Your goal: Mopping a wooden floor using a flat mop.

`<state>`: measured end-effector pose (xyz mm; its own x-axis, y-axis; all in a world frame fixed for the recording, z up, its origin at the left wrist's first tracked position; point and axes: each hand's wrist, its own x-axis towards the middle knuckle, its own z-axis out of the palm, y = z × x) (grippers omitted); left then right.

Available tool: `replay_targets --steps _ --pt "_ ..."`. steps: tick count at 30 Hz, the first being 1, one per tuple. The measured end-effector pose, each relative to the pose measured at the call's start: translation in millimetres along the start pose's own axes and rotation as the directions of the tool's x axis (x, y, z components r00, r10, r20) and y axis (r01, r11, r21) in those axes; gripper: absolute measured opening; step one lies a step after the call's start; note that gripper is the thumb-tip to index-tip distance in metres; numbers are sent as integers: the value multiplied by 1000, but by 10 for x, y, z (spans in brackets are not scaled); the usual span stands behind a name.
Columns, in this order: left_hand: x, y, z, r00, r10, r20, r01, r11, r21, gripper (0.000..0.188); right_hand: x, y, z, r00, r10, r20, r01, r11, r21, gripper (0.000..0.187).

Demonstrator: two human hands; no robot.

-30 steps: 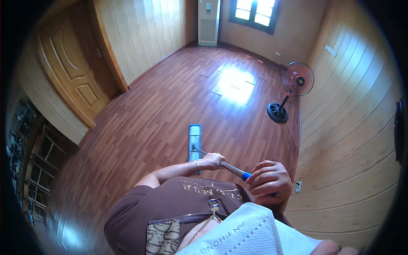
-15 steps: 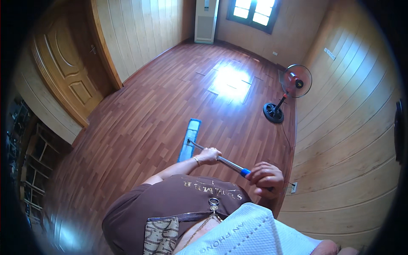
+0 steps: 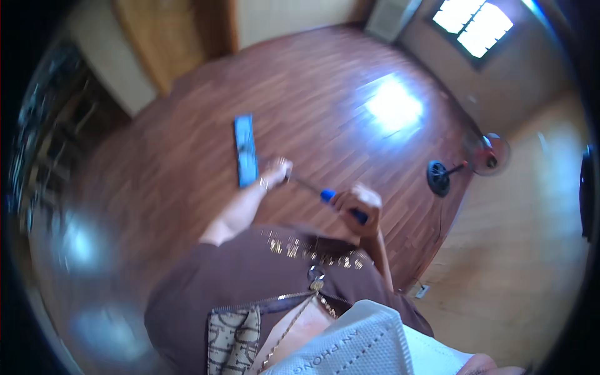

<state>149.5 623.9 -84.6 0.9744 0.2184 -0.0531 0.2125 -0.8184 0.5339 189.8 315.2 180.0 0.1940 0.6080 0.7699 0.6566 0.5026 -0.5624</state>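
Observation:
A flat mop with a long blue head (image 3: 245, 150) rests on the wooden floor, ahead and a little to my left. Its metal handle (image 3: 306, 184) runs from the head back toward me, rising to the right. Around the middle of the handle my left hand (image 3: 277, 171) is closed, a bracelet at the wrist. My right hand (image 3: 359, 205) wraps the upper end, just behind a blue collar (image 3: 327, 195), and the dark grip end pokes out below the fingers. Motion blurs both hands a little.
A standing fan (image 3: 439, 177) with a round black base is by the right wall, its cord trailing along the floor. On the left are a wooden door (image 3: 159, 44) and a dark rack (image 3: 62, 137). A tall white cabinet-like unit (image 3: 390, 19) stands at the back near a window (image 3: 474, 26).
The mop head has moved forward and left, and both hands have gone left with the handle. The whole view has swung, so the fan and window now appear farther right.

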Motion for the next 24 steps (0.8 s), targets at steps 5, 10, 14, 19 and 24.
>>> replay_targets --steps 5,10,14,19,24 --pt "-226 1016 -459 872 369 -323 -279 914 294 13 -337 -738 -351 971 -9 -240 11 1000 7 24" --pt "-2146 1559 496 932 -3 -361 112 953 282 6 -1446 -1780 -327 999 36 -41 -28 984 174 25" --pt "-3691 2437 1272 858 -392 -331 446 889 103 10 -2249 -2532 -422 962 60 266 -129 960 248 16" --pt "-5187 2851 2011 723 -566 -397 618 786 6 9 -2691 -3074 -306 832 16 555 -325 825 463 8" --pt "-5996 3046 2295 587 -556 -588 637 766 -87 12 -2730 -3179 -99 754 -119 646 -358 749 557 8"
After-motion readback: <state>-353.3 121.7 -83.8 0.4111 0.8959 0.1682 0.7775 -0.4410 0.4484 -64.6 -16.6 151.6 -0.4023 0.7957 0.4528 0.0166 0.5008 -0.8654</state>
